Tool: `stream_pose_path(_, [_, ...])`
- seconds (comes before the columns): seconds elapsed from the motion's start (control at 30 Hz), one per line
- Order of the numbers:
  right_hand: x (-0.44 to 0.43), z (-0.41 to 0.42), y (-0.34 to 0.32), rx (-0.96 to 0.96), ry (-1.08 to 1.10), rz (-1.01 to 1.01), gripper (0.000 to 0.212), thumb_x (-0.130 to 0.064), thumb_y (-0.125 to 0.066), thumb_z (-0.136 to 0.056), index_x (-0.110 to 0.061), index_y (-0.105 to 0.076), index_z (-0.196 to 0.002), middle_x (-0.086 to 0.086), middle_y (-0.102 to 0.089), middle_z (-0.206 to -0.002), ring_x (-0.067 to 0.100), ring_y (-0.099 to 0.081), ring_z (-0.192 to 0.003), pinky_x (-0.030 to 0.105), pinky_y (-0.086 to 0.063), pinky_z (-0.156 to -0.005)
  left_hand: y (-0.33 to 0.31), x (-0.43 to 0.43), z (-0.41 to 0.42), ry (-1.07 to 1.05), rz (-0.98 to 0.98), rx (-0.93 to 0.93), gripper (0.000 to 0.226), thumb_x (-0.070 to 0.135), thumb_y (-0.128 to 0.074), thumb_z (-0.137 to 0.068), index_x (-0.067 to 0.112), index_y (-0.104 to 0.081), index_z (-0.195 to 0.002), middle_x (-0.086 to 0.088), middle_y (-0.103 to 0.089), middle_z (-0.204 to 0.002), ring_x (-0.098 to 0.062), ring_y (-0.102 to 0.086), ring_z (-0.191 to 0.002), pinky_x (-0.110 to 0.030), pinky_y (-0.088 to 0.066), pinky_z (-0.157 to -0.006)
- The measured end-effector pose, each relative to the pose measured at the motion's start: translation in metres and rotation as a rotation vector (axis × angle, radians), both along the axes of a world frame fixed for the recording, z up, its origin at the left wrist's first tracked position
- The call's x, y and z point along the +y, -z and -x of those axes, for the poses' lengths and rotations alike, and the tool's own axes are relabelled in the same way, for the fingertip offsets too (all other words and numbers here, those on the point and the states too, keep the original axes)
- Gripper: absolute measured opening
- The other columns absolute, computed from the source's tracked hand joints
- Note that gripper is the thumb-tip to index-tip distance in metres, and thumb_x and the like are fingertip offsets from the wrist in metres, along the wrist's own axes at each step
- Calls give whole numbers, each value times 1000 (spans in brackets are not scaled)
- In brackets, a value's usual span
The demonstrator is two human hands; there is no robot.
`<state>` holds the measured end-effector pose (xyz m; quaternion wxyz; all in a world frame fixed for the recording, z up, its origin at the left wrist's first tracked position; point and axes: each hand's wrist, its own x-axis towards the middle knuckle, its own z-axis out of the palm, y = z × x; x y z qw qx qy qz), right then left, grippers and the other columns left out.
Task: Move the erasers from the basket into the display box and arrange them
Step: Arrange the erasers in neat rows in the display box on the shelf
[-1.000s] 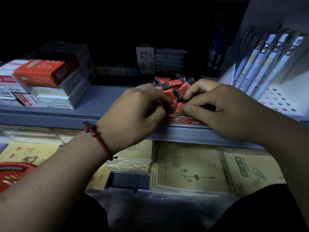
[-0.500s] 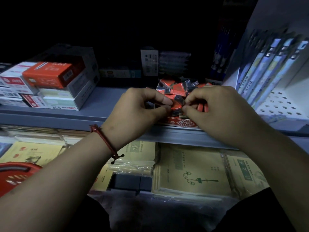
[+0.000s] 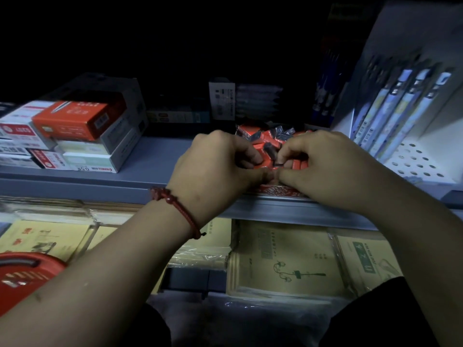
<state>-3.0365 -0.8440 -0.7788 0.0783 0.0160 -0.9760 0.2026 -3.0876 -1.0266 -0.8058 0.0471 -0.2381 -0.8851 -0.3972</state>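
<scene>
Nearly touching at the fingertips over the front of the display box [image 3: 275, 191]: left hand [image 3: 218, 171] and right hand [image 3: 325, 174], both with fingers curled. Between left thumb and forefinger, a red eraser [image 3: 263, 162], pinched; on its dark right end, the right thumb and forefinger, also pinched, though hard to say whether on the same piece or its neighbour. Long axis seemingly left to right, from one hand across to the other; neither hand nearer, piece held between both. Likely the arranging step: next, probably turning the piece in line with the row and pressing it down.

Just right of the pinch, a short row of red erasers [image 3: 299, 165] side by side in the box. Just beyond the hands, toward the back of the shelf [image 3: 155, 156], a loose heap of erasers [image 3: 270, 137], jumbled at all angles, also in the box.

Well apart, low on the left and below the shelf, the red basket [image 3: 27, 276]; contents too dim to tell.
</scene>
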Motion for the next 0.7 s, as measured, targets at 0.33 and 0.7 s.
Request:
stream_pose_path(0.33, [5, 0, 1, 24, 21, 325, 16, -24, -88, -74, -24, -73, -80, -6, -71, -77, -5, -61, -55, 19, -45, -58, 1, -17, 4, -33, -90, 8, 8, 24, -73, -90, 22, -81, -91, 11, -76, -78, 2, -69, -70, -14, -54, -67])
stream_pose_path(0.7, [-2, 3, 0, 168, 45, 642, 12, -20, -89, -73, -15, -78, -74, 7, -75, -71, 30, -74, -73, 53, -61, -75, 3, -25, 8, -108, -231, 42, 10, 25, -71, -95, 25, -80, -98, 11, -76, -82, -1, -71, -71, -14, -54, -61])
